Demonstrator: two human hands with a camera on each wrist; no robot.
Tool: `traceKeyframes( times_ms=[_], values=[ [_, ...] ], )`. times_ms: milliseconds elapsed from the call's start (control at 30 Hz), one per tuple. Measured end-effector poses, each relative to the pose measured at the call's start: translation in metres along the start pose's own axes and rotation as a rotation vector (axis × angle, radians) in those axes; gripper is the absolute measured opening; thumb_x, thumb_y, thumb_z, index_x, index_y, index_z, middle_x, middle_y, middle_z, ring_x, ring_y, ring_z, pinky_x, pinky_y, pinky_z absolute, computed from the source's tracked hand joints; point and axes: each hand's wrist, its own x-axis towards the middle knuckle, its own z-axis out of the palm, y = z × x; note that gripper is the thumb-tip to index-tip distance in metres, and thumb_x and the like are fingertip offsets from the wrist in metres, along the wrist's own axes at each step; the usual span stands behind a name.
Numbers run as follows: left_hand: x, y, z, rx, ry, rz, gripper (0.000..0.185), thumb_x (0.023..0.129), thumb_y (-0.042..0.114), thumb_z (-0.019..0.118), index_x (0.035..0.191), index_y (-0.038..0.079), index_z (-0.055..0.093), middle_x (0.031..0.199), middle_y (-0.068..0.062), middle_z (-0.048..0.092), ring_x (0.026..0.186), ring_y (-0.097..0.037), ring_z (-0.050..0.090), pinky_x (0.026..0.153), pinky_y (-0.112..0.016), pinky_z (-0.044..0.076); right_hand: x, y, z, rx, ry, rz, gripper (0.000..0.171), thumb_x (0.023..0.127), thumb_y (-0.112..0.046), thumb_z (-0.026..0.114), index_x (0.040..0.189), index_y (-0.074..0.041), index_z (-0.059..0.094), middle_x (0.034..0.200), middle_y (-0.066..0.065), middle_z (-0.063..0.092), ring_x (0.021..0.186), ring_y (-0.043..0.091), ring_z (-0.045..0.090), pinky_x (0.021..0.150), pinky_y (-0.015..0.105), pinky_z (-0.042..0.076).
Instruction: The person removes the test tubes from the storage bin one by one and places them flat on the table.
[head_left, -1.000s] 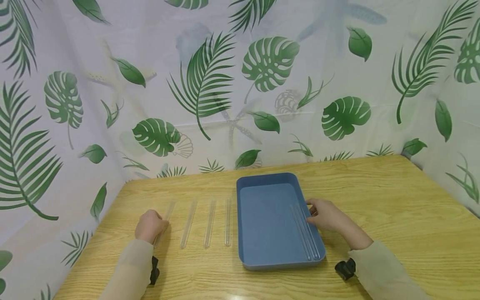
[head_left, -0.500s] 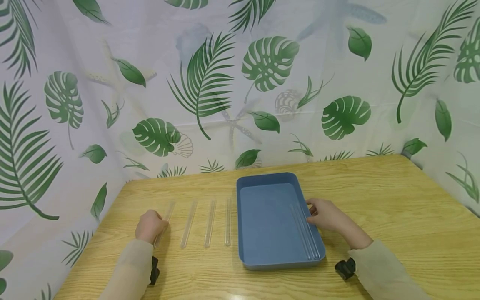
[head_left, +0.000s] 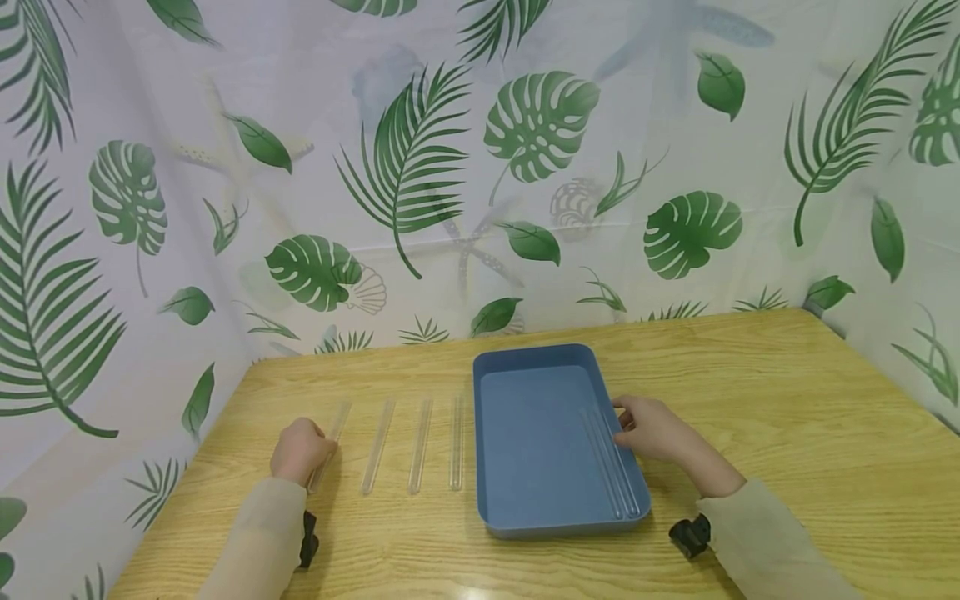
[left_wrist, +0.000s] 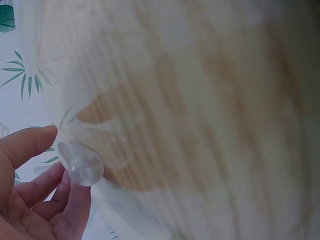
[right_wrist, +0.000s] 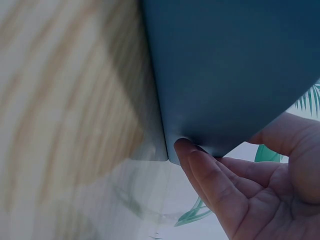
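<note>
Head view: from above, facing forward and down across the whole surface (head_left: pixel 750 392). Wrist views: very close, blurred, sharing with it the clear tube (left_wrist: pixel 80 167) and blue tray (right_wrist: pixel 240 75).

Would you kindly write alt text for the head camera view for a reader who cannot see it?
A person's left hand grips the leftmost of four clear tubes lying on a wooden table, while the right hand holds the side of a blue tray containing more tubes.

Tubes (head_left: pixel 415 446) left of tray (head_left: pixel 525 521); table (head_left: pixel 787 417) beneath
</note>
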Motion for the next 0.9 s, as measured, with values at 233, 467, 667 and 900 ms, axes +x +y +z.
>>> traceKeyframes(
  times_ms=[233, 467, 667, 900],
  values=[
    [-0.001, -0.002, -0.001, 0.009, 0.018, 0.022, 0.028, 0.08, 0.012, 0.06, 0.094, -0.012, 0.055, 0.089, -0.024, 0.058, 0.072, -0.03, 0.057, 0.059, -0.04, 0.047, 0.001, 0.001, 0.001, -0.011, 0.004, -0.004, 0.049, 0.08, -0.001, 0.058, 0.121, 0.017, 0.038, 0.092, 0.02, 0.057, 0.081, 0.029, 0.056, 0.061, 0.035, 0.048],
    [-0.003, 0.001, -0.004, -0.038, 0.045, 0.033, 0.031, 0.083, 0.014, 0.058, 0.1, -0.012, 0.054, 0.098, -0.027, 0.056, 0.078, -0.032, 0.058, 0.064, -0.043, 0.047, -0.001, -0.001, -0.001, -0.004, -0.002, 0.007, 0.05, 0.081, -0.001, 0.058, 0.122, 0.017, 0.037, 0.094, 0.021, 0.056, 0.082, 0.029, 0.056, 0.061, 0.036, 0.047],
    [-0.004, 0.009, -0.004, -0.128, 0.063, 0.092, 0.027, 0.082, 0.013, 0.059, 0.097, -0.01, 0.056, 0.097, -0.026, 0.056, 0.081, -0.032, 0.055, 0.068, -0.042, 0.046, 0.0, -0.001, -0.001, -0.016, 0.005, -0.005, 0.049, 0.08, -0.001, 0.058, 0.121, 0.017, 0.038, 0.092, 0.021, 0.056, 0.081, 0.029, 0.056, 0.061, 0.036, 0.047],
    [-0.007, 0.025, 0.003, -0.231, 0.041, 0.115, 0.024, 0.081, 0.011, 0.06, 0.094, -0.009, 0.056, 0.097, -0.024, 0.055, 0.083, -0.031, 0.053, 0.069, -0.041, 0.045, 0.0, -0.002, -0.001, -0.026, 0.005, -0.007, 0.049, 0.08, -0.001, 0.058, 0.12, 0.017, 0.039, 0.092, 0.02, 0.057, 0.082, 0.031, 0.056, 0.061, 0.036, 0.048]
  ],
)
